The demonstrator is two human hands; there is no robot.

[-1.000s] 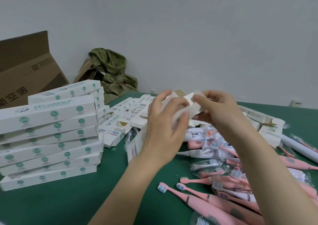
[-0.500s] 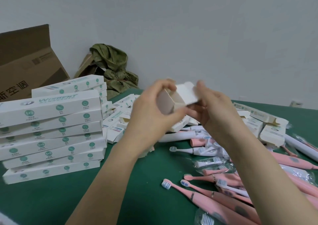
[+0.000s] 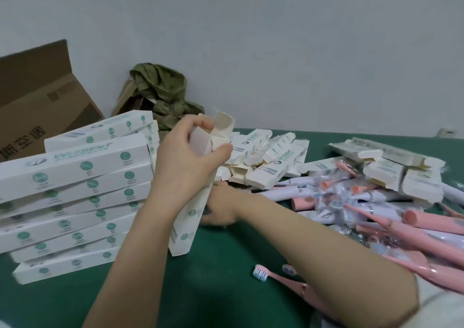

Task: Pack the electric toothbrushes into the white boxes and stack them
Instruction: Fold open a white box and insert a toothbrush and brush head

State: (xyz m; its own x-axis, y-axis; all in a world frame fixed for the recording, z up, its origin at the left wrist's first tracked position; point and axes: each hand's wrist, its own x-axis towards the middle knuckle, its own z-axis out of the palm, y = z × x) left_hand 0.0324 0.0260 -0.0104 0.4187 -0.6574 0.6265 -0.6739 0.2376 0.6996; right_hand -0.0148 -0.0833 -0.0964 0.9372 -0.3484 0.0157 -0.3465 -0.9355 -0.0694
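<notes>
Currently: left hand [image 3: 185,167] grips one white box [image 3: 187,227] near its top end, fingers [image 3: 199,124] and thumb curled around it. Box stands on end and leans. Its bottom corner sits on the green table [image 3: 213,292] and its top flaps are open and facing up.

Right hand [image 3: 223,208] is low at the table, just behind the lower part of that box. It's blurred and partly hidden, so can't tell whether its fingers are spread or holding anything.

Stack of packed boxes [image 3: 75,177] is left of the held box, several layers high and a bit skewed. Loose empty boxes [image 3: 263,157] are heaped behind the hands, flaps open, with more of them at far right [image 3: 401,174]. Toothbrushes [image 3: 376,217], pink and white, many in clear wrap, are piled on the right side of the table. One pink toothbrush [image 3: 276,278] lies apart near the front, under the right forearm.

Brown cardboard carton [image 3: 37,101] and crumpled green cloth [image 3: 163,89] sit against the wall at the back left.
</notes>
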